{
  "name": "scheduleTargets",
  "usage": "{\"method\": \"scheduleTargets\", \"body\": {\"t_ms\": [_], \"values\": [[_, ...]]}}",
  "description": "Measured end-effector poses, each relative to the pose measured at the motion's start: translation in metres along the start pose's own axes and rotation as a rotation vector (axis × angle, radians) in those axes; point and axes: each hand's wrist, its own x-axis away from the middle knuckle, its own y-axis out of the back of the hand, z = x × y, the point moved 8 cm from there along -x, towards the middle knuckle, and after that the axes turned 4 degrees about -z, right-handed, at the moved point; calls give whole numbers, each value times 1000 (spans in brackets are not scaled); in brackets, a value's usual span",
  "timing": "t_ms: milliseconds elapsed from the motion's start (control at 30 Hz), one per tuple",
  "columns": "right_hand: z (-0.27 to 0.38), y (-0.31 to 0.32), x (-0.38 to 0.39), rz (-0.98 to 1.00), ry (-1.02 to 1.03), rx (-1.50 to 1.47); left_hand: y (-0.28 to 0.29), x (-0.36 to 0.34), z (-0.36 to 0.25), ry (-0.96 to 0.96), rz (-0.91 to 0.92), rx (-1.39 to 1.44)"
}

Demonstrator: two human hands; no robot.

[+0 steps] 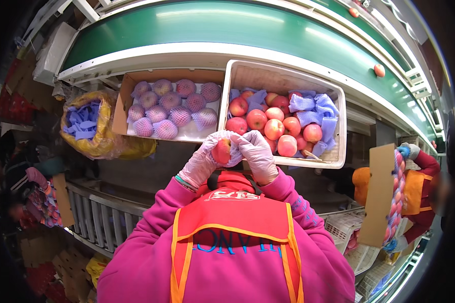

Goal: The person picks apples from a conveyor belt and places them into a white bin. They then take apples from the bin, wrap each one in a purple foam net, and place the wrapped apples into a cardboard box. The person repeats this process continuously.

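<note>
A red-yellow apple (221, 150) sits in my left hand (199, 162), its gloved fingers wrapped round it. A purple foam net (235, 155) is partly around the apple's right side. My right hand (258, 155), also gloved, pinches this net from the right. Just beyond my hands stands a white plastic crate (340, 132) with loose apples (274, 130) and crumpled purple foam nets (316, 108). To its left, an open cardboard carton (120, 110) holds rows of netted apples (170, 100).
A yellow bag (102, 117) of purple foam nets (84, 120) stands left of the carton. Behind runs a green conveyor (136, 36). At right a co-worker (420, 189) holds a tilted carton (378, 194) of netted apples. A grey slatted rail (106, 222) lies at lower left.
</note>
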Motion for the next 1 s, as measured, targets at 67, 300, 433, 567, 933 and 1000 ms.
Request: {"method": "scheduleTargets", "body": {"t_ms": [67,300,433,567,933,1000], "values": [[7,-3,3,-17,-14,-6,-7,9,-3,53,-31,110],[30,-45,32,-60,620,767,-9,24,-2,22,-39,32],[-7,-74,36,322,369,690,-13,34,-21,48,-11,9],[-11,-63,34,391,216,293,43,38,-33,233,-211,128],[-91,-63,-44,-67,-310,270,101,-10,-114,146,156,-578],[-100,-64,-39,-134,-418,287,115,-15,-132,252,81,-340]]}}
